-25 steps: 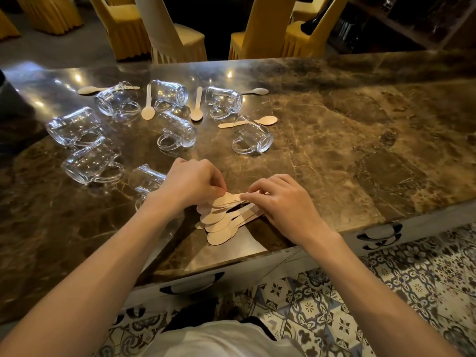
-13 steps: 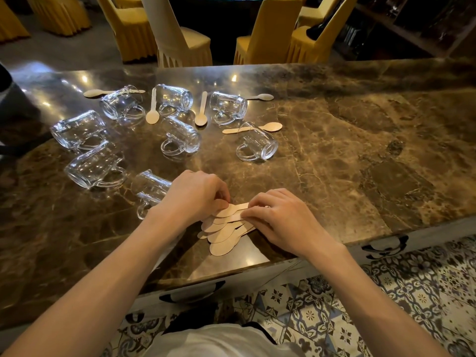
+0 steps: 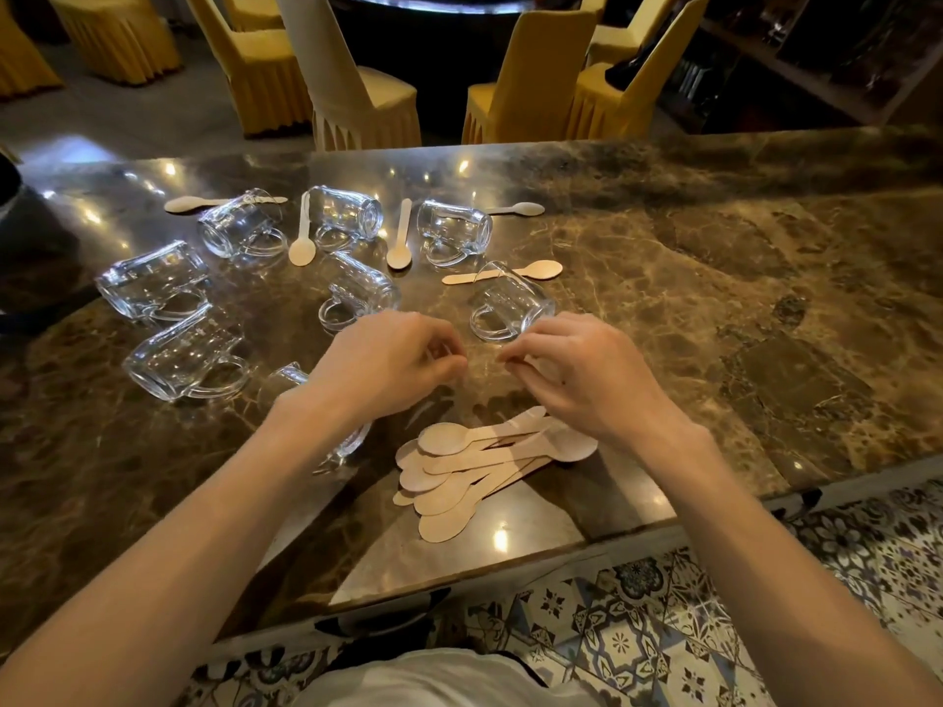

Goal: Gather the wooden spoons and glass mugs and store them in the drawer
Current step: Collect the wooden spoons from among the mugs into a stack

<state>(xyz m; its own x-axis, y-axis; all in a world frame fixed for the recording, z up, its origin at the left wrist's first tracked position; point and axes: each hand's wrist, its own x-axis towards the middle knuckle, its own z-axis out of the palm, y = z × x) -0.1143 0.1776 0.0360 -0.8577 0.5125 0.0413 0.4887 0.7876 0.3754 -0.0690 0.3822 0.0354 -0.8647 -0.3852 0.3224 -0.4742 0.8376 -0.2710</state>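
A fanned pile of wooden spoons (image 3: 474, 466) lies near the front edge of the marble table (image 3: 714, 298). Just above it hover the left hand (image 3: 388, 364) and right hand (image 3: 587, 380), fingers curled in toward the thumbs, holding nothing. Beyond them, glass mugs (image 3: 173, 359) lie on their sides, with five loose spoons (image 3: 301, 251) scattered among them.

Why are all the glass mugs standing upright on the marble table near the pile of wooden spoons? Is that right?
No. The head view shows the glass mugs lying on their sides, not upright. They are on the marble table, near the pile of wooden spoons.
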